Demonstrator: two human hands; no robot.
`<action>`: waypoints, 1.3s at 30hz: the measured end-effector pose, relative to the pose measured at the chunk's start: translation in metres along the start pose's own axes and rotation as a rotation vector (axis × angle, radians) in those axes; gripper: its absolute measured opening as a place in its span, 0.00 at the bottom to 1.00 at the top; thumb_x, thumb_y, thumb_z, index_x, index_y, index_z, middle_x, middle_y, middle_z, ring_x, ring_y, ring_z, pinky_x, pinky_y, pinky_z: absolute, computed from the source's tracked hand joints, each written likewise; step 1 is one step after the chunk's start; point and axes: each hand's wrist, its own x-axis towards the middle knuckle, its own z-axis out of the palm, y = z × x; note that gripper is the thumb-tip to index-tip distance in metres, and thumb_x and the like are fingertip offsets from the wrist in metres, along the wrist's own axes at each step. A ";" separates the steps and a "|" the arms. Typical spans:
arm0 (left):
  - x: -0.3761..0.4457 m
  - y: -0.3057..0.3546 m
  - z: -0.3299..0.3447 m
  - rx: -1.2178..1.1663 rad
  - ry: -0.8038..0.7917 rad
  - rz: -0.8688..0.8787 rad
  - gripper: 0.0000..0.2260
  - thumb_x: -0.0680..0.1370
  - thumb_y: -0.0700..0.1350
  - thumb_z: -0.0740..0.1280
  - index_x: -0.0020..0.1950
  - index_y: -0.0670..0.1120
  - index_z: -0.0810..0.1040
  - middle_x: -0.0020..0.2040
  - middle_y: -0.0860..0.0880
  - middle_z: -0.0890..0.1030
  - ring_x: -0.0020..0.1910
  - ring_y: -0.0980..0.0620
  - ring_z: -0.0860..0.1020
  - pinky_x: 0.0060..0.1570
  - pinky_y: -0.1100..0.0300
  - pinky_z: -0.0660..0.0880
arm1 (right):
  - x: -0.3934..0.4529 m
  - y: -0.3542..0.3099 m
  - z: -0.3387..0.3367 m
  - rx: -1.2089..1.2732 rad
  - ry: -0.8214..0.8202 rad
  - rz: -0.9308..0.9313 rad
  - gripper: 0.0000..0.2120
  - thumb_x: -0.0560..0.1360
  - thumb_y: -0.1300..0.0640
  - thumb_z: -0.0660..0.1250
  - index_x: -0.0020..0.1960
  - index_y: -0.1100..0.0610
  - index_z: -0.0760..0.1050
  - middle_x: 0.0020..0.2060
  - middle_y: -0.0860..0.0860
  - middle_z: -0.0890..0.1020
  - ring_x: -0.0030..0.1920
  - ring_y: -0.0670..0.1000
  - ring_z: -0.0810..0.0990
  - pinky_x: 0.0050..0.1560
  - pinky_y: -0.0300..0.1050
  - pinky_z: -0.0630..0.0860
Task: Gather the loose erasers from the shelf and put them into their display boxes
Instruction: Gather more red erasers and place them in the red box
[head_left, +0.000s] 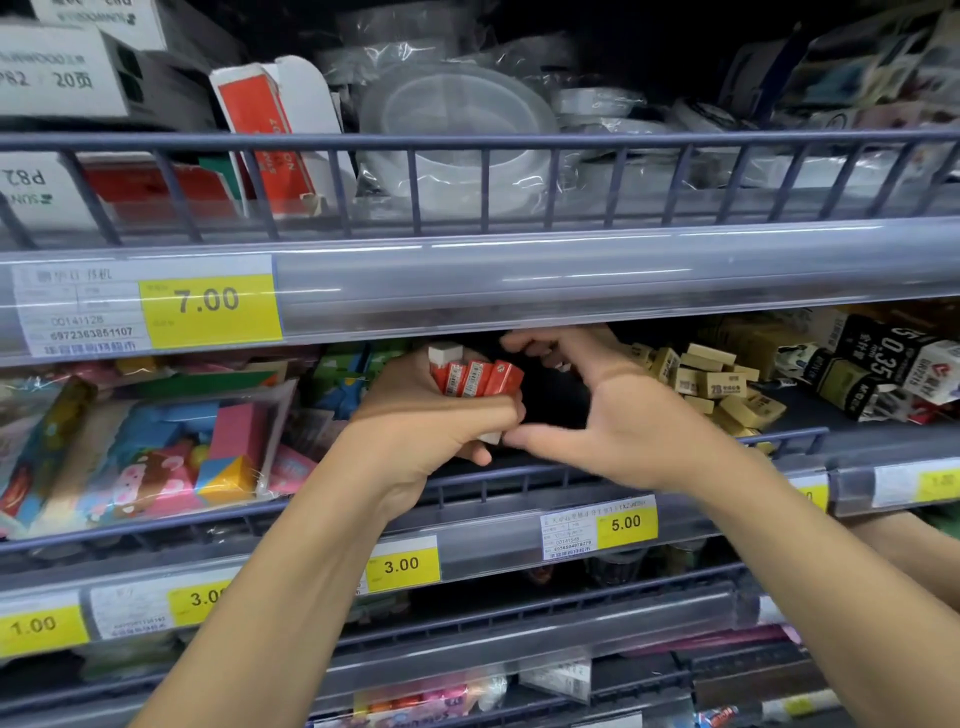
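In the head view, the left hand (415, 415) is gripping a bundle of red erasers (475, 378) in front of the middle shelf (519, 475), with its fingers curled round the lower ends while the sleeved tops are fanning out above the fist. One eraser at the left of the bundle is showing a white end. The right hand (618, 415) is hovering just beside the bundle, with its fingers spread and loosely bent and its thumb tip reaching toward the left fingers; this grip is holding nothing. The dark gap behind both hands is hiding whatever box is standing there. To the right on the same shelf, a heap of tan erasers (719, 387) is lying loose, partly stacked and partly tumbled against the rail. Further right, black-and-white boxes (878, 364) are leaning together. To the left, a clear bag (140, 447) is holding colourful items. Yellow price tags (626, 524) are sitting along the shelf edges. On the upper shelf, an orange box (267, 140) is standing beside clear plastic tubs (457, 135).
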 end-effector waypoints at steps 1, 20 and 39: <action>0.000 0.000 0.000 0.004 0.001 0.000 0.11 0.66 0.34 0.78 0.46 0.41 0.85 0.41 0.41 0.87 0.36 0.52 0.83 0.28 0.64 0.75 | 0.004 0.008 -0.007 -0.051 -0.012 0.063 0.28 0.70 0.40 0.71 0.66 0.33 0.65 0.58 0.30 0.73 0.63 0.36 0.71 0.59 0.25 0.64; 0.002 -0.004 -0.004 -0.015 0.028 -0.010 0.13 0.68 0.34 0.79 0.51 0.45 0.85 0.46 0.40 0.87 0.35 0.55 0.82 0.33 0.63 0.78 | 0.053 0.071 -0.024 -0.540 -0.305 0.197 0.03 0.80 0.51 0.63 0.47 0.44 0.72 0.45 0.40 0.74 0.51 0.51 0.75 0.53 0.46 0.72; -0.003 -0.010 -0.006 0.077 -0.069 0.116 0.25 0.58 0.46 0.81 0.54 0.46 0.84 0.46 0.46 0.88 0.47 0.46 0.88 0.55 0.43 0.83 | 0.017 -0.002 -0.007 0.597 -0.041 0.238 0.19 0.71 0.72 0.73 0.49 0.48 0.82 0.43 0.44 0.87 0.44 0.41 0.84 0.48 0.30 0.77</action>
